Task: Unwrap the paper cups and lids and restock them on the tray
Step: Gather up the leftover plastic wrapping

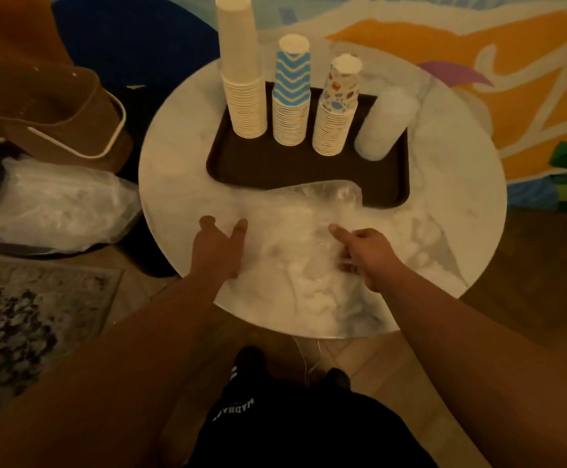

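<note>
- I am seeing the round marble bench (451, 184) w/ a dark tray (241, 163) lying on it.
- On the tray, 4 stacks are standing upside down in a row: plain white cups (243, 96), blue zigzag cups (291, 106), patterned cups (336, 116), and clear lids (385, 126) at the right end.
- A clear plastic wrap (309, 224) is lying on the near part of the bench, its far edge overlapping the tray's front rim.
- The left hand (216, 246) is resting at the wrap's left edge, fingers spread.
- The right hand (365, 253) is pinching the wrap, index finger pointing forward.
- On the floor at left, a brown bag (49, 106) and more plastic (56, 207) are lying.
</note>
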{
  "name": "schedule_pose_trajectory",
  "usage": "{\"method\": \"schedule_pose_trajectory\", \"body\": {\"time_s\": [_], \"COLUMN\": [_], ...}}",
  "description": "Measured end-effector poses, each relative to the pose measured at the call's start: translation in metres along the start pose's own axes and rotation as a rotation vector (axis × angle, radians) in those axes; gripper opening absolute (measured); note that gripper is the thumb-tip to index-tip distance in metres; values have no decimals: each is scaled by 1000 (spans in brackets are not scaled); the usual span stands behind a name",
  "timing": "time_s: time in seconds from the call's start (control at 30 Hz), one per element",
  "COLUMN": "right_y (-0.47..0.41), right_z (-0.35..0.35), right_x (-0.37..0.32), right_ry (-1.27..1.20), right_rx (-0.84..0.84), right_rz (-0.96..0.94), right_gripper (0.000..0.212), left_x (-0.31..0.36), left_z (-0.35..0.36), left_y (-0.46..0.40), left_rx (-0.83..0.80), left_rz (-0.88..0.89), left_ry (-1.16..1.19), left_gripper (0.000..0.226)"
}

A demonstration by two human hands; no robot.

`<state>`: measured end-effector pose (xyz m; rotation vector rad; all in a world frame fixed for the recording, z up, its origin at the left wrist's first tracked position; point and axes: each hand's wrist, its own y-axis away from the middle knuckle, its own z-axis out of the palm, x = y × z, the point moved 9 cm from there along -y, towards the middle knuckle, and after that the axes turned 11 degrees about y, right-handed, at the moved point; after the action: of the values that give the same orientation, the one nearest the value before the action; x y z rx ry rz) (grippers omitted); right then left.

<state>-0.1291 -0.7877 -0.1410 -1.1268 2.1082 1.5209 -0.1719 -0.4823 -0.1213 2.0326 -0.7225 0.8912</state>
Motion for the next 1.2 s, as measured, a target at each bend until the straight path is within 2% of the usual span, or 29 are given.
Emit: {"method": "schedule_pose_trajectory", "body": {"time_s": [0.07, 0.13, 0.2, 0.37, 0.43, 0.5, 0.53, 0.63, 0.7, 0.77, 0.87, 1.0, 1.07, 1.13, 1.2], "right_y": [-1, -2, -1, 11, 18, 25, 25, 22, 20, 22, 25, 25, 21, 17, 11], "right_z": [3, 0, -10, -27, -22, -14, -13, -22, -29, -32, -33, -41, -40, -34, -39], "right_x": [3, 4, 9, 26, 26, 24, 23, 13, 8, 9, 17, 17, 6, -3, 2], "right_ry": [78, 111, 142, 83, 40, 12, 13, 55, 146, 304, 395, 237, 195, 189, 136], "right_rx": [45, 92, 118, 71, -4, -74, -71, 95, 208, 247, 173, 181, 193, 182, 235], "right_rz": [-24, -30, -17, 43, 37, 30, 26, -38, -84, -101, -94, -60, -98, -170, -146], "right_gripper": [42, 29, 24, 11, 9, 13, 21, 41, 41, 49, 59, 63, 51, 29, 17], "left_x": [-6, -7, -7, -9, 1, 4, 7, 9, 13, 20, 30, 40, 41, 40, 38], "left_z": [6, 7, -3, -30, -24, -7, 3, 25, 22, 10, -2, -3, 2, 3, -4], "left_y": [-5, -11, -22, -42, -35, -25, -20, -17, -20, -30, -47, -46, -42, -41, -44], "left_rx": [-52, -100, -52, 99, 56, -71, -149, -304, -235, -132, -98, -95, -115, -115, -70], "left_rz": [-79, -44, 14, -13, -49, -113, -107, -70, -138, -150, -27, 44, 61, 71, 76], "left_ry": [-6, -122, -184, 175, 280, 368, 369, 332, 435, 489, 313, 181, 145, 93, 38], "left_gripper": [59, 38, 28, 32, 50, 84, 93, 83, 68, 58, 57, 62, 61, 59, 58]}}
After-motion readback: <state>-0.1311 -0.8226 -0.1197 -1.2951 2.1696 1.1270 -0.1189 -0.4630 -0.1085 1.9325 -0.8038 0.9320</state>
